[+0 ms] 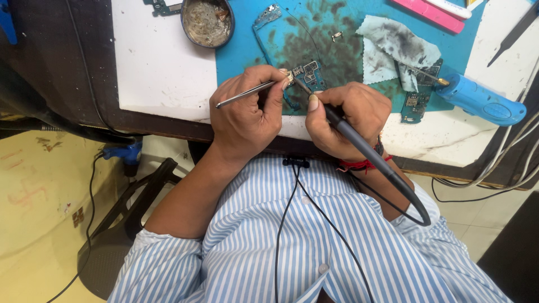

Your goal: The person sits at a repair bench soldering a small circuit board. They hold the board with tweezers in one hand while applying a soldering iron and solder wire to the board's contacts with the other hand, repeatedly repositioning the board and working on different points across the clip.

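Both hands have a closed grip on thin tools. Left hand (244,115) pinches metal tweezers (247,93), and their tip meets a small circuit board (308,74) on the blue mat (247,50), near the front edge of the tabletop (163,67). Right hand (345,118) holds a dark soldering iron (359,145) like a pen, with the point down at the same board, just beside the tweezers tip. Its cable loops back over the striped shirt (292,247).

To do this step well, I think the wrists should rest on the tabletop edge so the two tips stay steady, and the tweezers should press the part flat while the hot point touches only the joint, not the fingers close by.

From the left, the white tabletop carries a round tin (207,21) with grey paste or residue; I cannot tell which. The blue mat is stained dark in the middle. Further right lie a dirty cloth (393,45), a second circuit board (416,101) and a blue tool with a metal tip (477,98). Cables (505,163) hang off the right edge. Below, a yellowish floor (39,213) and a black stool base (129,207) show.
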{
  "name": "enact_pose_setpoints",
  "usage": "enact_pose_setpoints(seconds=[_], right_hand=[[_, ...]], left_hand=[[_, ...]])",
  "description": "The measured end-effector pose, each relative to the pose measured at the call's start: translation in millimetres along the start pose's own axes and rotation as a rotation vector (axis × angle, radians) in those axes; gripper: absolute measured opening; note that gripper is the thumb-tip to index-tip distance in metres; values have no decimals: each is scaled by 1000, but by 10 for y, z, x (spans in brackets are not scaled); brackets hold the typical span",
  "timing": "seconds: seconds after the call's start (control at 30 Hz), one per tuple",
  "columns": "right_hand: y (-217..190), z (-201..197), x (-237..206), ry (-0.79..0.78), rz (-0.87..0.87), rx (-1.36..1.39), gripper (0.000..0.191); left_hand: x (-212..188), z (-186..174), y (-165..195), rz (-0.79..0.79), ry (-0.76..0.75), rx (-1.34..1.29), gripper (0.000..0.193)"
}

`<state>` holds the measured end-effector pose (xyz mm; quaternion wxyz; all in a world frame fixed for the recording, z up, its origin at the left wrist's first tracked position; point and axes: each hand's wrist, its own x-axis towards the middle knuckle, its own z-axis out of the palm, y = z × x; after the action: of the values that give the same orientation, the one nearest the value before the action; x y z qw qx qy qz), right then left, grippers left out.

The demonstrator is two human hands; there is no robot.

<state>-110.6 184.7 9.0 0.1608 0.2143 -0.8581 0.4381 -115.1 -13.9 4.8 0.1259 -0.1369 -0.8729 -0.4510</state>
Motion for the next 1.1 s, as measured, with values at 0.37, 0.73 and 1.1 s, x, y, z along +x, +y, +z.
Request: enact_pose_setpoints(seconds=[0.37,0.73,1.1], right_hand=[[-5,6,-13,8,4,10,16],[4,2,-30,6,13,10,17],[-24,-4,0,-7,12,15,13]], left_hand=[[-10,-2,0,7,8,7,12],[-15,2,3,0,5,5,12],[-23,-2,1,4,4,2,12]])
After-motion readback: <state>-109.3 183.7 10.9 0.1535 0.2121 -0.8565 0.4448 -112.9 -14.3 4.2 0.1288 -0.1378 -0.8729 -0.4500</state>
